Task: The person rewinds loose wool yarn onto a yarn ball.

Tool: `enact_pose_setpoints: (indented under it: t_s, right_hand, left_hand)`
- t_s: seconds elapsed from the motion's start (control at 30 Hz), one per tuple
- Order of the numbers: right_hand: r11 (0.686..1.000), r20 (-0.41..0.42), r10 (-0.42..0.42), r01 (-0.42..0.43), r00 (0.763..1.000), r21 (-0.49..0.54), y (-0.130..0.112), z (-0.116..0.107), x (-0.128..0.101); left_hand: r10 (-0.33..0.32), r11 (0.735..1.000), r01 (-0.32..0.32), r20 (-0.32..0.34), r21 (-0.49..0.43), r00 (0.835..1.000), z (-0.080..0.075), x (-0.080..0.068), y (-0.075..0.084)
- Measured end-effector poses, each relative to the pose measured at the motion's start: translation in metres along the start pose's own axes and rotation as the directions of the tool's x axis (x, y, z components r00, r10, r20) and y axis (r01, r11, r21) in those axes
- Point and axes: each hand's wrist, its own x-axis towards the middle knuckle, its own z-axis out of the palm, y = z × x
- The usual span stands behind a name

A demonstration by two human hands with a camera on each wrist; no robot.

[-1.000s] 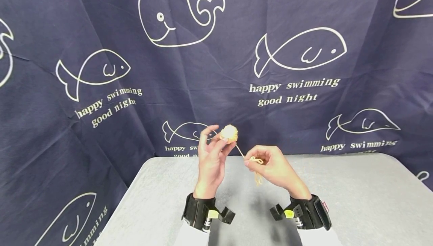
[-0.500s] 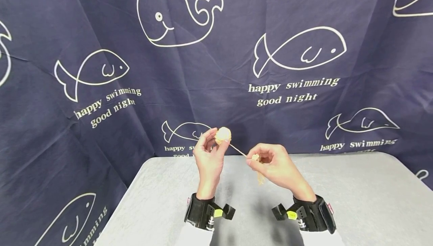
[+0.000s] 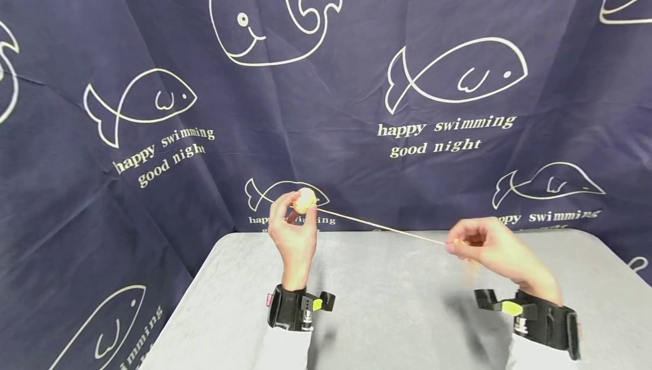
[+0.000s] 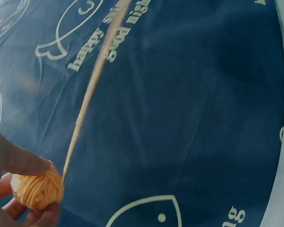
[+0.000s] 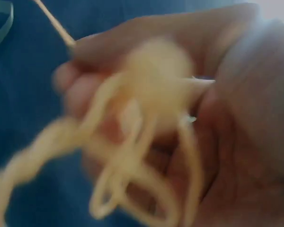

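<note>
Between thumb and fingers my left hand [image 3: 294,235] grips a small ball of pale orange yarn [image 4: 39,189], raised above the table. A single yarn strand [image 3: 379,225] runs straight and taut from the ball to my right hand [image 3: 501,251]. There the thumb and fingertips pinch the strand, seen in the right wrist view. Loose yarn loops [image 5: 132,175] hang blurred beneath the right palm, with a bunched clump close to the camera. The two hands are well apart, the left a bit higher.
A light grey table [image 3: 387,296] lies under both hands. Behind it hangs a dark blue cloth [image 3: 351,104] printed with white whales, fish and lettering. Each wrist carries a black strap with a small camera mount, such as the left wrist strap [image 3: 287,308].
My right hand has moved far to the right, and my left hand slightly left with the yarn ball. The strand between them has grown much longer.
</note>
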Motion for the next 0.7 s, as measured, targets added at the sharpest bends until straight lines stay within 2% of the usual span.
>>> enact_pose_setpoints:
  t_s: [0.07,0.17,0.23,0.3,0.37,0.43,0.53,0.6,0.67,0.7]
  right_hand:
    - [0.996,0.054,0.082,-0.08,0.995,-0.03,0.018,-0.01,-0.009]
    - [0.98,0.161,0.199,-0.192,0.967,-0.059,0.042,-0.014,-0.014]
    - [0.97,0.233,0.241,-0.231,0.942,-0.072,0.053,-0.01,-0.012]
    - [0.966,0.28,0.257,-0.243,0.925,-0.082,0.057,-0.002,-0.006]
    - [0.971,0.295,0.238,-0.216,0.926,-0.104,0.056,0.007,0.002]
    - [0.976,0.288,0.206,-0.174,0.935,-0.131,0.051,0.017,0.011]
    - [0.984,0.212,0.116,-0.083,0.97,-0.157,0.041,0.034,0.027]
    - [0.996,0.153,0.034,-0.02,0.988,-0.09,0.035,0.046,0.037]
    - [0.998,0.103,-0.049,0.045,0.993,0.044,0.029,0.06,0.046]
    - [0.989,0.093,-0.091,0.079,0.992,0.126,0.025,0.067,0.05]
  left_hand:
    - [-0.041,0.999,0.041,-0.021,-0.022,0.999,-0.002,0.003,0.0]
    - [-0.143,0.985,0.142,0.003,-0.094,0.99,-0.003,0.005,0.004]
    - [-0.217,0.963,0.223,0.056,-0.149,0.975,-0.002,0.005,0.008]
    - [-0.276,0.935,0.299,0.135,-0.194,0.952,0.0,0.004,0.014]
    - [-0.318,0.907,0.363,0.218,-0.213,0.923,0.002,0.002,0.021]
    - [-0.333,0.886,0.405,0.297,-0.225,0.895,0.004,-0.001,0.028]
    - [-0.333,0.856,0.45,0.396,-0.254,0.856,0.007,-0.005,0.038]
    - [-0.329,0.831,0.48,0.447,-0.281,0.832,0.009,-0.007,0.043]
    - [-0.331,0.803,0.513,0.489,-0.303,0.807,0.01,-0.009,0.047]
    - [-0.337,0.787,0.532,0.505,-0.313,0.795,0.011,-0.01,0.048]
